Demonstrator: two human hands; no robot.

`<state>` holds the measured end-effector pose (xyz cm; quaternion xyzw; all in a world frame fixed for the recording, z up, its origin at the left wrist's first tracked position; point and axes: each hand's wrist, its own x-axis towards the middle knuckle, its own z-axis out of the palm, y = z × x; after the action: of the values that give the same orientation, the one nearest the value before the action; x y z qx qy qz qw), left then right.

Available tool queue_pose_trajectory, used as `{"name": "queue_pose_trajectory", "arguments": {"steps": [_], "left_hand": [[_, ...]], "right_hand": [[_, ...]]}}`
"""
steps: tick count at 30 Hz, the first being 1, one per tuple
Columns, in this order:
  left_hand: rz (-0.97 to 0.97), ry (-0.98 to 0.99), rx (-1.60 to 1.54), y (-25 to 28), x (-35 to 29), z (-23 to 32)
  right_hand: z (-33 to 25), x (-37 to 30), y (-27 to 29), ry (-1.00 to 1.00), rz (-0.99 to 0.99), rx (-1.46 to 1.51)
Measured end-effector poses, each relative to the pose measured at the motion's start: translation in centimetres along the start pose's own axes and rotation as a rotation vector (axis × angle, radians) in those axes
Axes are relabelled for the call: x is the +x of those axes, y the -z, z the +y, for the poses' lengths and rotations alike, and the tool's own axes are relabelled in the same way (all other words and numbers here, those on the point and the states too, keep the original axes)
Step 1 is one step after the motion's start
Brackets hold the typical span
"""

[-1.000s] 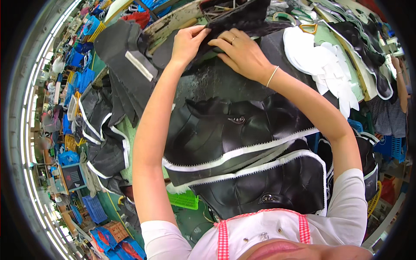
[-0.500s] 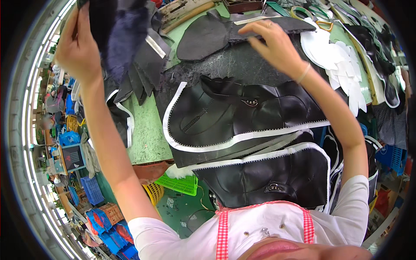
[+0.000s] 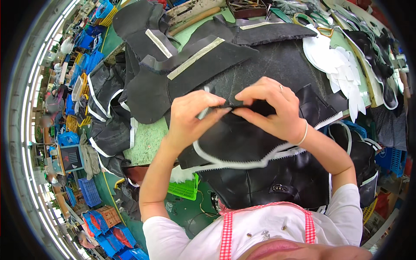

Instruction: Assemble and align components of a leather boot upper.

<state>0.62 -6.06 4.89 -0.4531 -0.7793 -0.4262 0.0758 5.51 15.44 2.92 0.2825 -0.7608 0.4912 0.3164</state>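
Note:
My left hand [image 3: 195,113] and my right hand [image 3: 277,112] meet above the middle of the table, fingertips almost touching. Between thumb and fingers, both pinch the upper edge of a black leather boot upper [image 3: 245,134], raising that edge a little. A white zipper tape [image 3: 234,164] borders its lower side. Nearer my body is a second black upper [image 3: 260,184] with a metal ornament, its zipper border also white. Just beyond my left hand, a dark fleece-edged lining piece [image 3: 208,69] with a pale strip lies across the table.
More dark lining pieces [image 3: 145,43] are spread at the far left. White cut pieces [image 3: 342,65] pile up at the right, near tape rolls [image 3: 303,19]. Black uppers [image 3: 110,121] hang over the left edge. A green basket [image 3: 184,188] stands below the table.
My left hand has let go of the dark lining piece, which now lies on the table, and has come down to the middle. My right hand has come nearer. Both now grip the upper's edge.

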Motion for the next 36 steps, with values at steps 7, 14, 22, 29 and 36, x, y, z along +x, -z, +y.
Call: {"name": "queue_pose_trajectory", "arguments": {"steps": [7,14,22,29,36], "left_hand": [[-0.069,0.090,-0.117,-0.2,0.5,2.5],[-0.022,0.123,-0.173,-1.3,0.6,3.1],[-0.152,0.217,-0.274,-1.1,0.9,1.2],[0.292,0.368,0.941,13.3,0.2,-17.0],[0.197,0.453,0.236,14.1,0.6,-15.7]], "right_hand": [[-1.5,0.1,2.1,0.069,-0.074,0.008],[-1.7,-0.6,1.8,-0.116,-0.049,0.093],[-1.2,-1.6,1.9,-0.082,-0.045,0.033],[-2.1,-0.5,3.2,-0.075,-0.234,0.146],[-3.4,0.2,4.7,-0.232,-0.366,0.344]]}}
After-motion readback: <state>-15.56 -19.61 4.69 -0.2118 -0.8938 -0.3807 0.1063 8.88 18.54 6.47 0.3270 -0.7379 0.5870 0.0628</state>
